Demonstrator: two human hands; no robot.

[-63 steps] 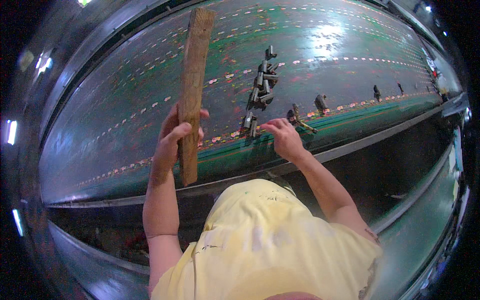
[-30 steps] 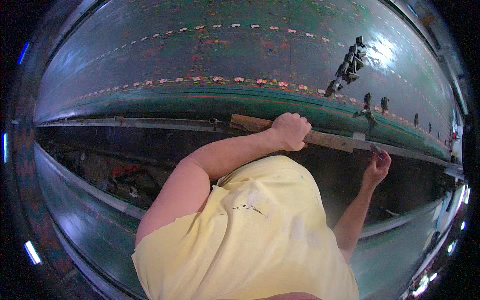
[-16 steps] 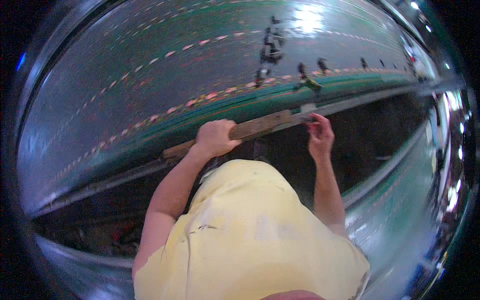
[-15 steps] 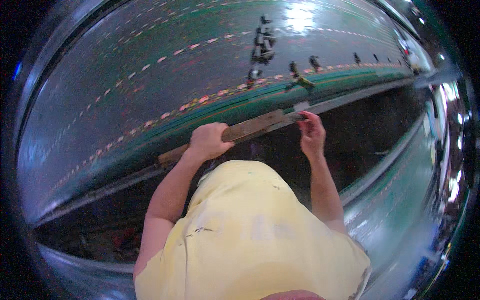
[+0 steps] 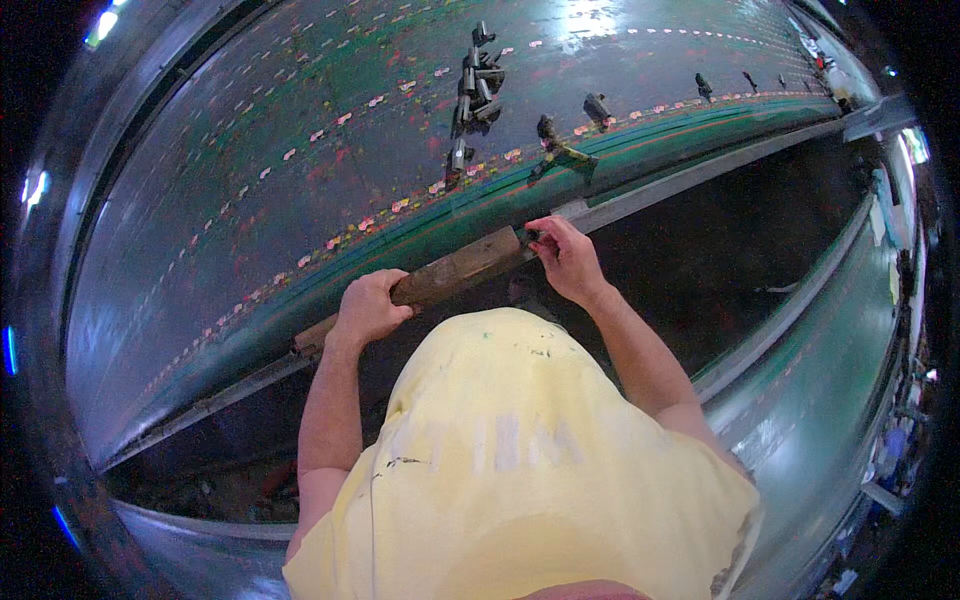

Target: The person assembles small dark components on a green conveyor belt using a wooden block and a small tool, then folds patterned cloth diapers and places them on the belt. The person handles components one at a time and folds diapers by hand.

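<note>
A worn brown wooden bar [image 5: 462,270] lies along the near edge of the long green table [image 5: 330,170], its left end showing past my wrist. My left hand [image 5: 372,308] is wrapped round the bar, thumb on the near side. At the bar's right end, the fingertips of my right hand [image 5: 568,260] pinch together on a small dark piece [image 5: 531,236]. Too little of that piece shows to tell its kind. A pale metal rail [image 5: 690,188] runs along the table edge beyond my right hand.
Several dark metal brackets [image 5: 482,85] stand in a cluster on the table, with a yellowish-black clamp-like piece [image 5: 565,152] nearer its edge. Rows of small pale marks cross the surface. A dark gap lies below the rail; another green table [image 5: 800,390] is at lower right.
My right hand has moved left and in to the bar's end, its fingers now closed there. My left hand has shifted slightly left and down, still round the bar.
</note>
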